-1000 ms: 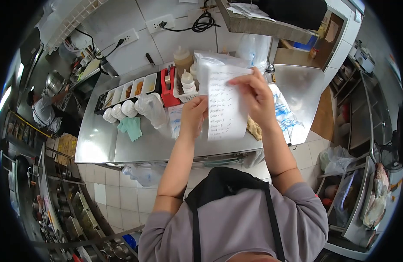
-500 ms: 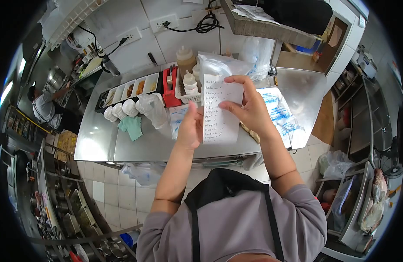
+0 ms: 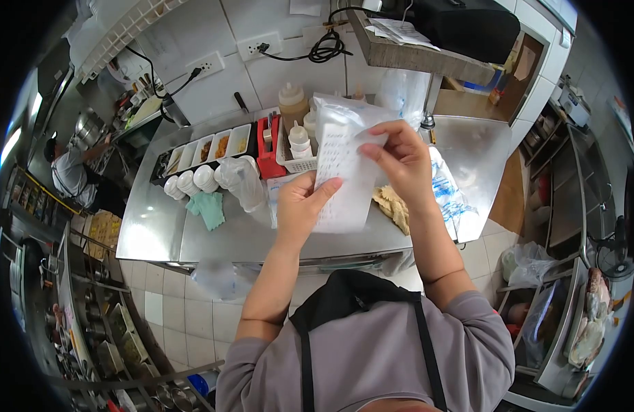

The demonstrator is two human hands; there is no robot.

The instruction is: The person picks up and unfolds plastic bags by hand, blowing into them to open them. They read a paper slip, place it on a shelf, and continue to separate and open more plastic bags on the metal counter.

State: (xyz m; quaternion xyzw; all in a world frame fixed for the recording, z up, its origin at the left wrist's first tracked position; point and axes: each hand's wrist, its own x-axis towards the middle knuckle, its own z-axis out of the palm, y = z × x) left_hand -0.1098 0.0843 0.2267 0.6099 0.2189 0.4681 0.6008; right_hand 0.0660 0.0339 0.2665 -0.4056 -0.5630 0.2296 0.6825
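Observation:
I hold up a white sheet with a handwritten list (image 3: 350,180) above the steel counter; its writing is smeared now. My left hand (image 3: 302,206) grips the lower left edge, thumb lying across the front. At the upper right edge, my right hand (image 3: 403,158) pinches the sheet between thumb and fingers. Right above the sheet, overlapping its top in this view, is a clear plastic bag (image 3: 344,108). A crumpled tan cloth (image 3: 392,208) lies on the counter beneath my right wrist. Blue-printed plastic packaging (image 3: 449,189) lies to its right.
The steel counter (image 3: 152,226) also bears a condiment tray (image 3: 206,147), stacked white cups (image 3: 206,177), a green cloth (image 3: 207,209), a red holder (image 3: 270,161) and a basket of squeeze bottles (image 3: 300,165). A shelf (image 3: 427,51) overhangs the back. Another person (image 3: 75,175) stands far left.
My left hand has moved from open beside the sheet to gripping its lower left, thumb on top. My right hand has risen and shifted right along the sheet's edge. More tan cloth shows.

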